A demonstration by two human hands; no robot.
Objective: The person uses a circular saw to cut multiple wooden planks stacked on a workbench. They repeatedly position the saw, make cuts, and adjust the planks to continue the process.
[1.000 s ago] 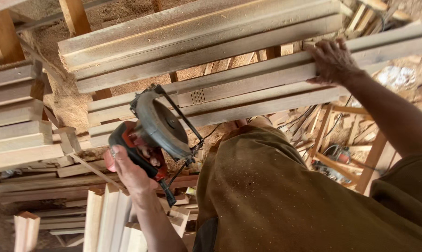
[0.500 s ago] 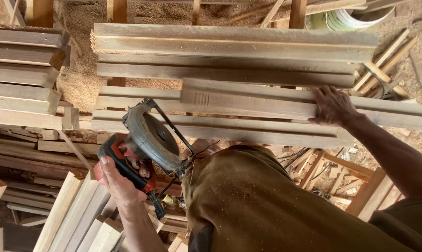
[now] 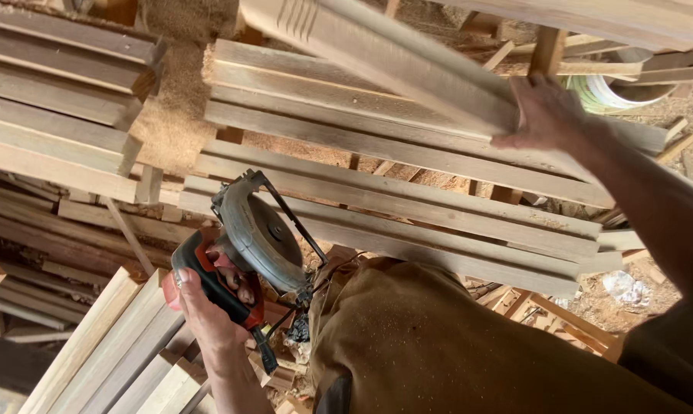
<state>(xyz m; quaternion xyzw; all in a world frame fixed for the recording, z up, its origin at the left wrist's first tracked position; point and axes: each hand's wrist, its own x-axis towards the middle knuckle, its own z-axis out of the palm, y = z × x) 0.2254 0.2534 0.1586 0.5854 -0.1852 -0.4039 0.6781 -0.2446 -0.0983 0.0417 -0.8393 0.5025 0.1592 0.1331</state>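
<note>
My left hand (image 3: 205,307) grips the red and black handle of a circular saw (image 3: 247,245), held low beside my knee with its grey blade guard facing me. My right hand (image 3: 542,115) is closed on a long pale wooden plank (image 3: 377,50), which is lifted and tilted above a row of similar planks (image 3: 392,192) lying side by side on a rack. The lifted plank has a few short grooves near its far end. My brown trousers (image 3: 438,345) fill the lower middle of the view.
More planks are stacked at the left (image 3: 55,115) and lower left (image 3: 109,353). Sawdust (image 3: 170,115) covers the ground between the stacks. A white bucket (image 3: 615,88) stands at the upper right, with wood offcuts (image 3: 546,314) below the rack.
My right hand has lifted one plank off the row and swung it upward and to the left. The saw in my left hand stays low by my knee.
</note>
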